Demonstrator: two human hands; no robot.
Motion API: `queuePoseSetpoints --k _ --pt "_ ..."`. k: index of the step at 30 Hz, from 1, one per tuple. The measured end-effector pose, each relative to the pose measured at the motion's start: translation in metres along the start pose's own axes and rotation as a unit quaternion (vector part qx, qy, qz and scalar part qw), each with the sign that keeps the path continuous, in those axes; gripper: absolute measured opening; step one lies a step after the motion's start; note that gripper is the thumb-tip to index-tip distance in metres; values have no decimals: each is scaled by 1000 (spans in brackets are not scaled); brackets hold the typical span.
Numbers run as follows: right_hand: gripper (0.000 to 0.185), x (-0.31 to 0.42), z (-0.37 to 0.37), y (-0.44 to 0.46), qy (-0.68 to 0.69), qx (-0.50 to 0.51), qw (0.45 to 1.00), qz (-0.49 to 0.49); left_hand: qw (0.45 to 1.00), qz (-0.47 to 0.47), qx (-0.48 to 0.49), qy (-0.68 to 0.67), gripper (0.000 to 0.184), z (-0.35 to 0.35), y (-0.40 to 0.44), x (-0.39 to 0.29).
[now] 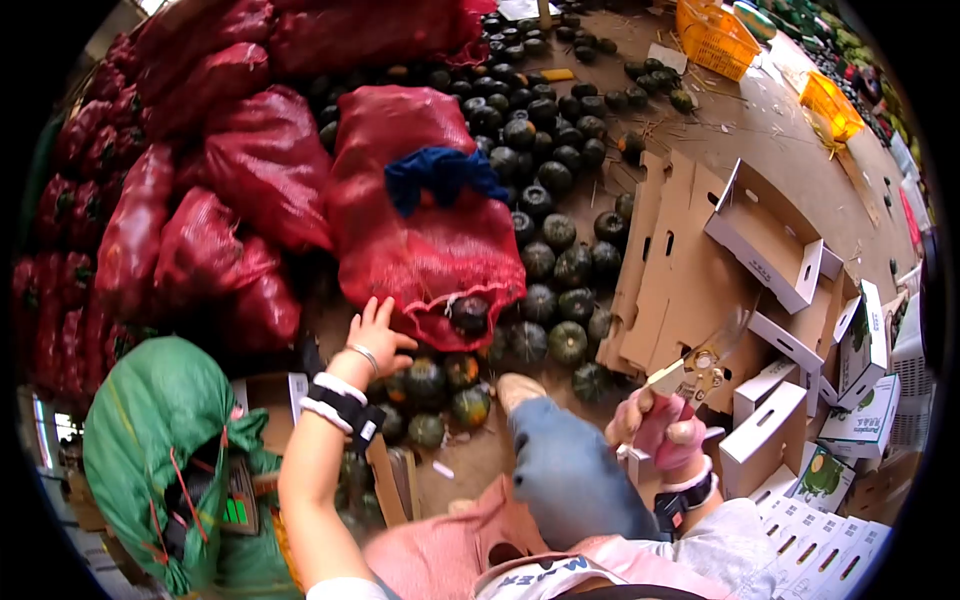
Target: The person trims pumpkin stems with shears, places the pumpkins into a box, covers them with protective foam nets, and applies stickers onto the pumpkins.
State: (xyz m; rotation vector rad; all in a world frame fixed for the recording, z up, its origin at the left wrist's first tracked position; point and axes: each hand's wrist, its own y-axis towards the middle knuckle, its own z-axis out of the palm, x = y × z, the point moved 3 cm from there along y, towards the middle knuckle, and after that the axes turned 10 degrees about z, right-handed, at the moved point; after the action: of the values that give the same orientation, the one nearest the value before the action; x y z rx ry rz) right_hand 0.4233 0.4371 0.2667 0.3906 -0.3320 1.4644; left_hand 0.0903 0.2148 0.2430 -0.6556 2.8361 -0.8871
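My left hand (375,340) is open, its fingers spread beside the mouth of a red mesh sack (400,255). I cannot tell if the fingertips touch the mesh. One dark green pumpkin (469,314) shows at the sack's gathered opening, and a dark blue cloth (440,178) lies on top. Small pumpkins (425,380) sit on the floor below that hand. My right hand (660,430), in what looks like a pink glove, is closed around a clear plastic piece with gold print (705,370) and a pale edge. Its exact kind is unclear.
Red mesh sacks (265,165) are piled at the left, with a green sack (150,430) in front. Many pumpkins (555,178) cover the middle floor. Flattened cardboard (680,260) and open boxes (765,240) lie at the right. An orange crate (715,40) stands behind.
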Motion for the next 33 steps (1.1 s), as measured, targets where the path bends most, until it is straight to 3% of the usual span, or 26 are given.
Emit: queuePoseSetpoints --k 2,5,6,8,9,10,12,14,16,18,19,21,22,24,26,27,29,33 --pt "24 20 -31 11 -91 -216 971 40 1000 26 -7 -1 35 22 35 9" --pt "6 28 -74 50 -281 -371 871 156 1000 12 -17 14 30 44 82 15" --pt "14 17 -99 64 -401 -355 832 142 999 -1 -36 9 37 46 93 16" --pt "27 0 -101 104 -650 -357 664 99 993 -33 -112 9 56 63 115 27" --pt "33 -17 -111 122 -645 -330 681 112 994 -72 -79 7 76 63 122 29" --pt "39 -34 -122 142 -638 -301 697 124 990 -105 -96 -12 81 72 131 36" --pt "43 -65 -139 187 -654 -269 687 166 965 -182 -181 -62 77 76 143 50" --pt "48 -88 -150 238 -706 -235 659 -112 923 -185 -323 -99 74 80 152 71" --pt "51 -89 -143 286 -769 -238 564 -183 877 -161 -426 -153 58 61 153 88" --pt "52 -90 -140 327 -795 -258 510 -206 866 -61 -426 -254 58 51 152 106" --pt "50 -85 -138 341 -805 -249 495 -213 830 -29 -463 -309 49 39 146 100" --pt "44 -80 -145 368 -832 -219 468 -201 800 -41 -476 -362 45 21 132 88" --pt "40 -76 -146 377 -847 -215 469 -131 784 -47 -482 -388 43 14 125 83" --pt "34 -65 -151 389 -808 -241 536 44 804 -25 -496 -328 42 -4 108 77" --pt "29 -61 -163 390 -715 -304 630 30 821 19 -504 -265 45 -23 93 77" --pt "26 -57 -162 392 -664 -316 676 -44 843 -4 -481 -241 47 -24 90 87" --pt "25 -50 -152 396 -611 -309 728 -37 867 -29 -471 -163 49 -35 91 106" --pt "19 -50 -128 404 -475 -250 844 -14 846 -60 -500 -176 23 -64 77 138"
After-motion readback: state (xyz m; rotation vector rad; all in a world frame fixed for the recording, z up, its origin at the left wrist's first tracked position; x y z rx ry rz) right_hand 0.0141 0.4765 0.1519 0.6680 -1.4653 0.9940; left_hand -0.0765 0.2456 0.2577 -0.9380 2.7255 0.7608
